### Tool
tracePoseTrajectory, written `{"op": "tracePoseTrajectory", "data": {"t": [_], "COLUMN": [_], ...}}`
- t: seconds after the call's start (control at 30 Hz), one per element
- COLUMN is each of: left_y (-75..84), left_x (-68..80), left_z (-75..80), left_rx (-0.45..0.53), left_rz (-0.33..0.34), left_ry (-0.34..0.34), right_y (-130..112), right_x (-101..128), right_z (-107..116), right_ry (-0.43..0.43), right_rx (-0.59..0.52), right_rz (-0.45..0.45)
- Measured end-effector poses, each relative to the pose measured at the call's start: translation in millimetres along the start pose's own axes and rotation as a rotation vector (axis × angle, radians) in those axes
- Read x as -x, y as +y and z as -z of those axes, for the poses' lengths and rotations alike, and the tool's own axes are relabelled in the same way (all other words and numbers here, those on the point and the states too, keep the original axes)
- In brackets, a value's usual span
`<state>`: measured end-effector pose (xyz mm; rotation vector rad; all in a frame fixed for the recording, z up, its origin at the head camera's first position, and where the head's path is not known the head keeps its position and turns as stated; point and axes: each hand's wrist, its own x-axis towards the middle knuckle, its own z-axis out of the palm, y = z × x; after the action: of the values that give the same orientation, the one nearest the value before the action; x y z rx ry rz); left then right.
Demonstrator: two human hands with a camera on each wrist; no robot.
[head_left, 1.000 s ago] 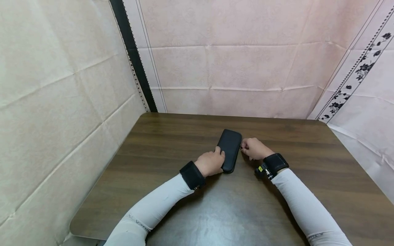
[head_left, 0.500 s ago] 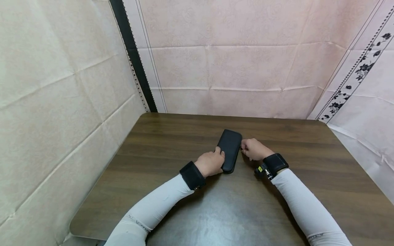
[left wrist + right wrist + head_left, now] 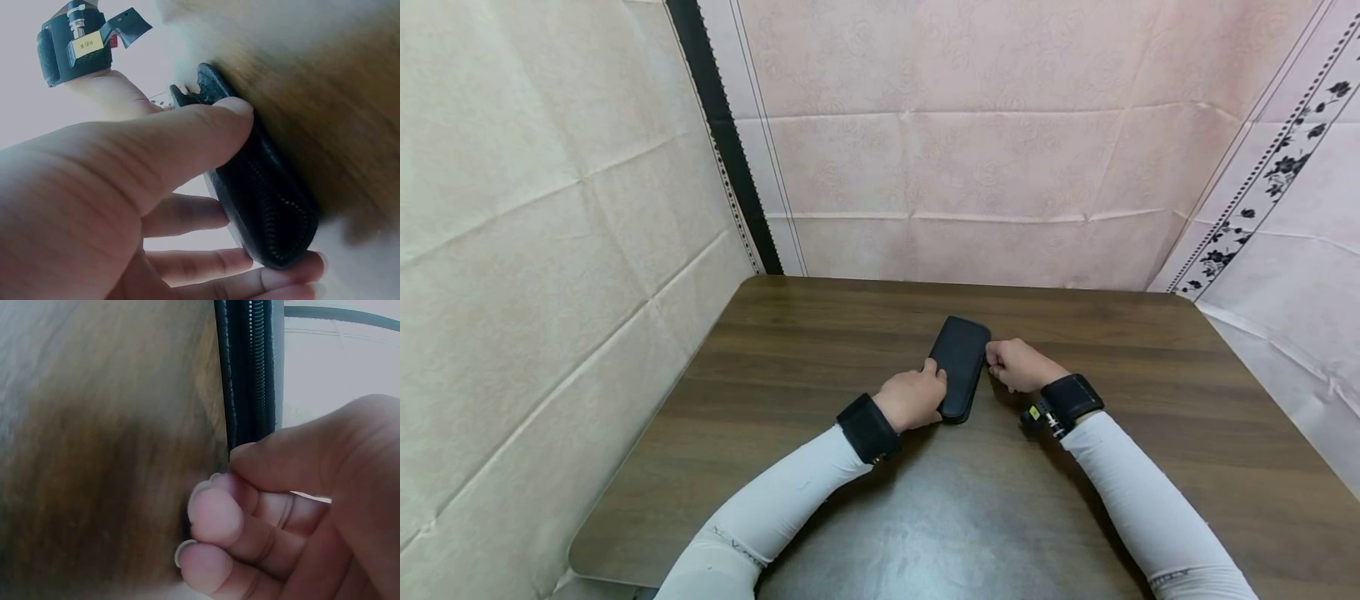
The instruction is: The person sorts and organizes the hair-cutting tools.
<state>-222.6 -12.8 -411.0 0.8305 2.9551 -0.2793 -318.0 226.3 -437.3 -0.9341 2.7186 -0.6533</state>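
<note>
Black zipped case (image 3: 959, 367) lying flat at the centre of the brown surface (image 3: 820, 333), long axis toward 12 o'clock. Left hand (image 3: 913, 398) grips its near end at 7 o'clock, thumb on top, fingers curled beneath. Right hand (image 3: 1017, 364), at 3 o'clock, pinches at the zipper edge with curled fingers (image 3: 215, 515).

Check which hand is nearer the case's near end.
Left. The left hand grips the case at its near end, thumb on top. The right hand pinches at the zipper edge farther up the right side.
</note>
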Motion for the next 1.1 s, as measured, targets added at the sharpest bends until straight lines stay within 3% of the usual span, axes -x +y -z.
{"op": "tracePoseTrajectory", "data": {"t": [0.5, 1.1], "left_y": [-0.9, -3.8], "left_x": [0.4, -1.6], "left_z": [-1.6, -1.9], "left_rx": [-0.032, -0.062], "left_rz": [-0.019, -0.054], "left_ry": [-0.014, -0.020], "right_y": [0.7, 1.8], "right_x": [0.5, 3.5], "right_z": [0.4, 7.9], "right_ry": [-0.009, -0.087], "right_rx": [-0.022, -0.043], "right_rz": [0.034, 0.046]}}
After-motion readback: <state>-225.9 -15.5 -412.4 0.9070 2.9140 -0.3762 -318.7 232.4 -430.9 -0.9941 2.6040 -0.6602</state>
